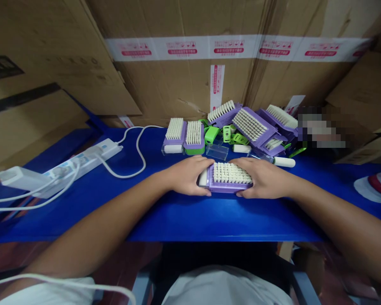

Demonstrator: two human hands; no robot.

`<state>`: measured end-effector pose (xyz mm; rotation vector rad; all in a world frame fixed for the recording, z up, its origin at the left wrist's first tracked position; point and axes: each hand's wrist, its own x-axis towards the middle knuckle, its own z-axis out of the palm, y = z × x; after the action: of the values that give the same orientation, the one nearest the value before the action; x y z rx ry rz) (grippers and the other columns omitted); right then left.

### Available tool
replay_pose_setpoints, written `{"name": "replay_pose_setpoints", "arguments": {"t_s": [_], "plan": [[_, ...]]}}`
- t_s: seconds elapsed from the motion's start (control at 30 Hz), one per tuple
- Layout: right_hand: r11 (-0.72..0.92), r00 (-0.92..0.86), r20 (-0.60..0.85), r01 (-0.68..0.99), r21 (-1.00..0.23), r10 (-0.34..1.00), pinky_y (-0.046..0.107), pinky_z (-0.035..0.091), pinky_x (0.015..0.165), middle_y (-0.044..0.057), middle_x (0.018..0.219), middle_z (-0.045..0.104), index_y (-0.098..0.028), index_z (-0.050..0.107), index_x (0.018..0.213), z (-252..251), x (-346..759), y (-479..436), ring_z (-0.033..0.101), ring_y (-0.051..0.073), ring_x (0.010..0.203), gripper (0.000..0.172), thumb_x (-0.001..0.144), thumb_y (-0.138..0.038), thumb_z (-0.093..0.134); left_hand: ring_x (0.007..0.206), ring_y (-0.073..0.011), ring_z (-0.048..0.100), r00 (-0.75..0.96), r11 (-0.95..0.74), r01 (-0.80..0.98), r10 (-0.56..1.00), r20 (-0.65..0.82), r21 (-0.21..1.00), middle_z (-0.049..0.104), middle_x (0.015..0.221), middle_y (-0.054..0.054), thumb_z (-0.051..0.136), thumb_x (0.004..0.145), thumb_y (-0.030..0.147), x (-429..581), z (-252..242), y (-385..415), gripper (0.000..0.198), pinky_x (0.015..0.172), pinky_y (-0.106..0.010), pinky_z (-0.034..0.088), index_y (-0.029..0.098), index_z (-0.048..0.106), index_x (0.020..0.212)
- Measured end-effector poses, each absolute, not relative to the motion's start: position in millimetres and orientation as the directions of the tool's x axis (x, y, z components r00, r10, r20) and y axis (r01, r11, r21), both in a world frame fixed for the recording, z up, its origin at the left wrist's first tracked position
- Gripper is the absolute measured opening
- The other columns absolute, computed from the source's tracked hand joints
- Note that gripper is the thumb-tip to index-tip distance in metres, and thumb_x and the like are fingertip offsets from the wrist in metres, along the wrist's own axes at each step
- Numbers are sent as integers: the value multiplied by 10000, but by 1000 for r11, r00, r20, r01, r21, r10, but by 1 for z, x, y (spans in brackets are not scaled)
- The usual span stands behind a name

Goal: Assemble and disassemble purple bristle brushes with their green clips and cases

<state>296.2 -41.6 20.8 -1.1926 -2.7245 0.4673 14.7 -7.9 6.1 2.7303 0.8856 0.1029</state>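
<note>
Between the left hand and right hand, both clamping its ends, a purple brush is facing bristles-up; beyond them, other brushes and green pieces are lying on the blue table.

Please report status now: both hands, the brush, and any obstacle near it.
Left hand and right hand gripping purple brush, one at each end. Bristles up. Close behind: other brushes, green parts.

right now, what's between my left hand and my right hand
In the head view, a purple brush with pale bristles facing up lies between the left hand and the right hand, gripped at both ends.
</note>
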Motion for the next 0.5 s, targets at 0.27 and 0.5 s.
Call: {"name": "replay_pose_setpoints", "arguments": {"t_s": [0.27, 0.5], "plan": [[630, -675, 9, 683, -370, 738, 484, 557, 995, 182, 1342, 684, -127, 544, 1410, 20, 296, -42, 688, 363, 1172, 786, 736, -413, 829, 1303, -380, 600, 819, -782, 553, 574, -14, 287, 629, 1385, -233, 834, 746, 592, 14, 6, -6, 960, 1119, -464, 479, 55, 481, 1459], [623, -670, 15, 681, -385, 742, 491, 557, 997, 184, 1332, 693, -130, 555, 1405, 23, 295, -44, 696, 362, 1167, 765, 736, -391, 817, 1294, -389, 605, 824, -784, 542, 567, -8, 301, 639, 1375, -224, 831, 735, 594, 12, 4, -5, 950, 1097, -488, 499, 77, 486, 1454]]}}
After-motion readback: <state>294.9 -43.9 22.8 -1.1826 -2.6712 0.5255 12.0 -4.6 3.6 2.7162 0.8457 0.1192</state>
